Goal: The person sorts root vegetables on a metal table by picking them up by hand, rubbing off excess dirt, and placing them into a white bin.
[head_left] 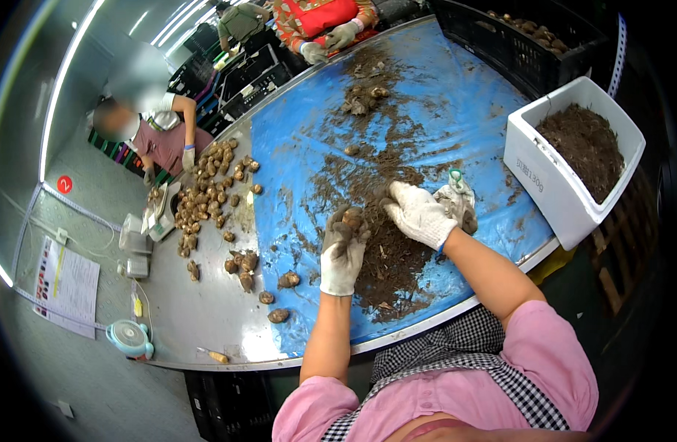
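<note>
My left hand (344, 251), in a white knit glove with soiled fingers, is closed around a small brown taro corm (351, 217). To its right, my gloved right hand (420, 214) hovers over or rests on the loose dark soil (391, 259), fingers curled. Its palm side is hidden, so whether it holds anything cannot be told. A crumpled, dirty white cloth or glove with a green edge (456, 201) lies by the right wrist. Several corms (288, 280) sit left of my left hand, by the edge of the blue plastic sheet (294, 166).
A white foam box (543, 179) of soil stands right; behind it is a black crate (498, 52) with corms. Piled corms (205, 190), a scale (164, 224) and a yellow-handled tool (214, 355) occupy the metal table's left. Co-workers (172, 130) stand across the table.
</note>
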`<state>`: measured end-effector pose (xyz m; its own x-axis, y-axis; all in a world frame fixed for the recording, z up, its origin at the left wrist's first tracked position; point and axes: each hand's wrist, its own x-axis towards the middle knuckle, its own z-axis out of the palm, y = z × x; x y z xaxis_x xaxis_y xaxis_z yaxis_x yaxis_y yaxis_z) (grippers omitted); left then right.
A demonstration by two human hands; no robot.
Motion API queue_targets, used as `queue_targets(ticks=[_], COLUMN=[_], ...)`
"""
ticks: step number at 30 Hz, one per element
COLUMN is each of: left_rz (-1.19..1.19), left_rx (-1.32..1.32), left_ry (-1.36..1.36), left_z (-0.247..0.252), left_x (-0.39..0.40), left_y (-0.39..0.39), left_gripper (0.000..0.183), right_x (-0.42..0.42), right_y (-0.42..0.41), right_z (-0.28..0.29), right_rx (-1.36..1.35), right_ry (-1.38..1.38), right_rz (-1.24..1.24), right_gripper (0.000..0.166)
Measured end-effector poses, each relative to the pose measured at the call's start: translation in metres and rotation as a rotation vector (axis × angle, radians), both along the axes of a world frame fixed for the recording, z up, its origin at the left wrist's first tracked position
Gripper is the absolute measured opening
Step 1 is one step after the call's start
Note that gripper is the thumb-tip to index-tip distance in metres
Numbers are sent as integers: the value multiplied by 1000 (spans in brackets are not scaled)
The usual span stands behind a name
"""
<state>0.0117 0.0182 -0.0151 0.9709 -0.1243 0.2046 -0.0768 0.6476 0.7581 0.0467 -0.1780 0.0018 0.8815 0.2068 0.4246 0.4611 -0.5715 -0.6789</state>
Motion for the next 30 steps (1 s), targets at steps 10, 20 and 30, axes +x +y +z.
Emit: queue_targets(ticks=[10,20,30], left_rz=[-242,147,-253], left_rx=[-213,980,-95], left_ry=[141,-345,42], left_z=[-14,19,-14], left_x=[8,-12,5], left_y=[6,-5,7], left_gripper=[37,21,29], right_x=[-3,-14,1], right_y=[-9,2,-7], right_z=[13,20,12], right_rx=[-83,-145,-95], right_ry=[79,225,-97], right_rz=[73,288,-37], right_gripper=[33,35,22])
